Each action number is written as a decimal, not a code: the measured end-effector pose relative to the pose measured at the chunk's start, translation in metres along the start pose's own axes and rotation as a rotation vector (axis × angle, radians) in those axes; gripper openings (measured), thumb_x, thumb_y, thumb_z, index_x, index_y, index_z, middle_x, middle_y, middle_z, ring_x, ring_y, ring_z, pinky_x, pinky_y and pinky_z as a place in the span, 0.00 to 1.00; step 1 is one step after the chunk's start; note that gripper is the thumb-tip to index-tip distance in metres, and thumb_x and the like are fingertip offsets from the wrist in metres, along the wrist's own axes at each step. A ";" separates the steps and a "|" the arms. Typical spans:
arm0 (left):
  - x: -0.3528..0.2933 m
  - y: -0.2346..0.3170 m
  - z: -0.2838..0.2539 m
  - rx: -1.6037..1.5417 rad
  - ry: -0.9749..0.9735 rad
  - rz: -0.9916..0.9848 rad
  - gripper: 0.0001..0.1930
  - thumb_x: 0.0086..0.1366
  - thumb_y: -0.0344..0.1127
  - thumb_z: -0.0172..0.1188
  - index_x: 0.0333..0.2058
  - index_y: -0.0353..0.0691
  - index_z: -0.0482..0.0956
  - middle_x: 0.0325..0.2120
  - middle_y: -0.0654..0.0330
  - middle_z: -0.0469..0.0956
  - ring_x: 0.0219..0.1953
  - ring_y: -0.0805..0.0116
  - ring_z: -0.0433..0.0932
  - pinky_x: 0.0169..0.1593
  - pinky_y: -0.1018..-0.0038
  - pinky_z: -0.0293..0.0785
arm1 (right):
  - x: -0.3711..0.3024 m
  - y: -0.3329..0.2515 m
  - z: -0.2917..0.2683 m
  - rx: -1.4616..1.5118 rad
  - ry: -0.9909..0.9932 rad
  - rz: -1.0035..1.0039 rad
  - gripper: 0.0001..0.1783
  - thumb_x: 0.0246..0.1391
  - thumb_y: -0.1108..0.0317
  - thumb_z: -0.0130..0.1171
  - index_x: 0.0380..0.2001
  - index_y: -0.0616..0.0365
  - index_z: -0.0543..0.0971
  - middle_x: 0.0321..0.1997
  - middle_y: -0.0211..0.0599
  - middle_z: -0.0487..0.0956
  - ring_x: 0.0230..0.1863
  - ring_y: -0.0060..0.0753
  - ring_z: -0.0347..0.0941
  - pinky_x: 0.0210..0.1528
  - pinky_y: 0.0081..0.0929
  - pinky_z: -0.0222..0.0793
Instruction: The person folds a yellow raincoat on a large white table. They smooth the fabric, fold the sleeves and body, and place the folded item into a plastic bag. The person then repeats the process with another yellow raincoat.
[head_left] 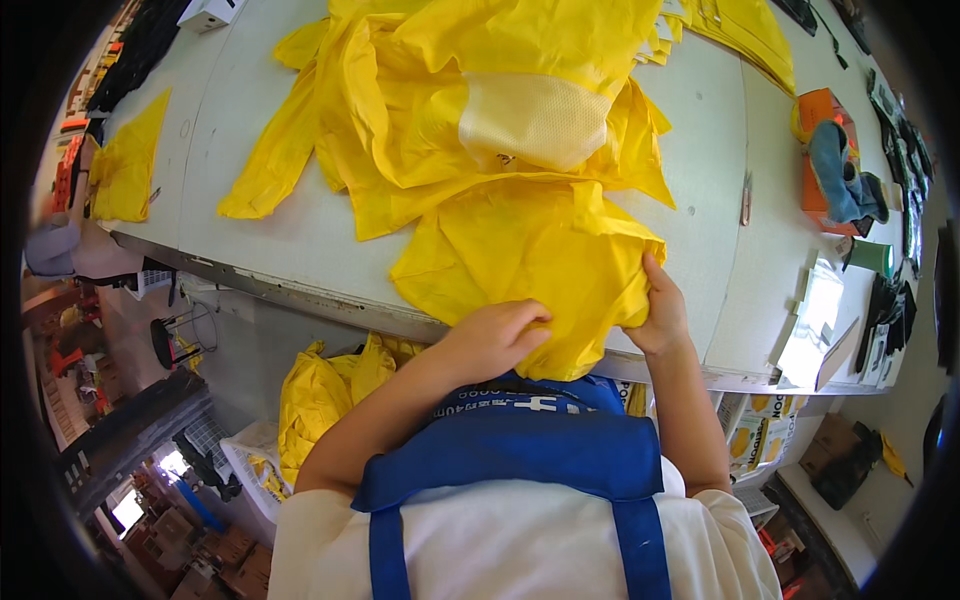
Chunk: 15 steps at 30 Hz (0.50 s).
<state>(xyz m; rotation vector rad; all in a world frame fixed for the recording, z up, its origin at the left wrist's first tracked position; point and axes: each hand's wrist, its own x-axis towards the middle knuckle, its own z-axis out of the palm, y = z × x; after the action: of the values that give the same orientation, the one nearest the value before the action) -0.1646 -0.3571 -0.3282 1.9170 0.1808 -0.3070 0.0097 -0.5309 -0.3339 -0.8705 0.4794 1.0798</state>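
A shiny yellow jacket (pixel 400 110) lies crumpled on the pale worktable, one sleeve (pixel 268 165) stretched to the left and a cream mesh panel (pixel 535 120) showing in its middle. Its near part (pixel 520 250) spreads toward me and hangs over the table's front edge. My right hand (pixel 660 312) grips this fabric at the right edge, thumb on top and the other fingers mostly behind the cloth. With bent fingers, my left hand (pixel 500 335) holds the cloth at its lower left; the fingertips are partly hidden in folds.
A folded yellow piece (pixel 130 165) lies far left, and stacked yellow pieces (pixel 750 40) lie far right. Small snips (pixel 746 198) rest right of the jacket. Further right stand an orange box (pixel 825 160) and white papers (pixel 810 320). Below the table hangs a yellow bundle (pixel 325 400).
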 end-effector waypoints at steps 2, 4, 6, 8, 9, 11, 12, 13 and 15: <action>0.027 -0.026 0.022 0.026 0.033 -0.066 0.16 0.66 0.42 0.51 0.45 0.35 0.70 0.41 0.44 0.76 0.45 0.45 0.73 0.48 0.63 0.70 | -0.012 0.003 0.008 0.341 -0.138 0.005 0.21 0.67 0.60 0.39 0.56 0.61 0.66 0.55 0.43 0.74 0.53 0.41 0.73 0.55 0.38 0.72; 0.030 -0.030 0.011 -0.129 0.161 -0.064 0.18 0.66 0.42 0.51 0.46 0.34 0.69 0.41 0.44 0.76 0.45 0.46 0.74 0.49 0.63 0.70 | -0.013 0.012 -0.011 0.564 -0.188 -0.067 0.20 0.67 0.62 0.39 0.56 0.63 0.66 0.55 0.47 0.73 0.55 0.43 0.72 0.56 0.38 0.72; 0.017 -0.037 0.010 -0.359 0.431 0.063 0.24 0.62 0.46 0.57 0.50 0.36 0.65 0.42 0.44 0.74 0.44 0.45 0.74 0.50 0.61 0.69 | -0.023 0.009 -0.021 0.758 -0.163 -0.182 0.20 0.67 0.65 0.38 0.56 0.68 0.65 0.56 0.53 0.71 0.57 0.48 0.69 0.57 0.38 0.71; -0.010 -0.029 0.022 -0.030 0.666 0.373 0.27 0.58 0.46 0.62 0.51 0.37 0.64 0.43 0.46 0.72 0.45 0.46 0.72 0.51 0.60 0.68 | -0.039 0.003 -0.010 0.837 -0.218 -0.167 0.22 0.67 0.61 0.35 0.57 0.66 0.64 0.58 0.51 0.70 0.59 0.48 0.67 0.58 0.41 0.69; -0.023 -0.023 0.027 0.138 0.777 0.528 0.30 0.56 0.46 0.64 0.52 0.38 0.64 0.44 0.46 0.71 0.45 0.47 0.71 0.52 0.59 0.68 | -0.048 0.001 -0.003 0.876 -0.245 -0.161 0.23 0.68 0.59 0.34 0.57 0.65 0.63 0.59 0.49 0.69 0.60 0.49 0.67 0.58 0.43 0.68; -0.021 -0.014 0.035 0.371 0.629 0.447 0.32 0.46 0.41 0.71 0.49 0.38 0.66 0.44 0.47 0.67 0.48 0.48 0.68 0.52 0.60 0.67 | -0.056 0.005 0.015 0.938 -0.351 -0.100 0.24 0.68 0.59 0.34 0.58 0.65 0.63 0.60 0.50 0.68 0.61 0.50 0.65 0.61 0.45 0.65; -0.009 -0.021 0.037 0.448 0.689 0.449 0.31 0.44 0.40 0.71 0.46 0.38 0.68 0.45 0.47 0.67 0.50 0.48 0.67 0.53 0.61 0.67 | -0.059 0.009 0.028 0.929 -0.395 -0.104 0.24 0.68 0.59 0.34 0.58 0.65 0.63 0.61 0.50 0.68 0.61 0.50 0.65 0.61 0.46 0.64; 0.004 -0.021 0.030 0.525 0.746 0.453 0.30 0.42 0.40 0.72 0.44 0.38 0.69 0.46 0.47 0.66 0.51 0.49 0.66 0.54 0.62 0.67 | -0.061 0.010 0.038 0.923 -0.438 -0.111 0.24 0.68 0.58 0.33 0.58 0.65 0.63 0.61 0.49 0.67 0.62 0.50 0.64 0.61 0.47 0.64; 0.008 -0.007 0.006 0.251 0.594 0.409 0.24 0.46 0.29 0.62 0.46 0.34 0.72 0.43 0.48 0.72 0.46 0.52 0.72 0.52 0.65 0.69 | -0.067 0.006 0.047 0.576 -0.351 -0.278 0.24 0.68 0.58 0.34 0.57 0.65 0.64 0.59 0.51 0.69 0.61 0.46 0.65 0.62 0.42 0.62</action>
<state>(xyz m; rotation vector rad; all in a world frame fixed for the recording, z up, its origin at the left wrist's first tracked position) -0.1599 -0.3604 -0.3388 2.1929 0.1385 0.5440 -0.0272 -0.5294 -0.2607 -0.2211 0.3337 0.7545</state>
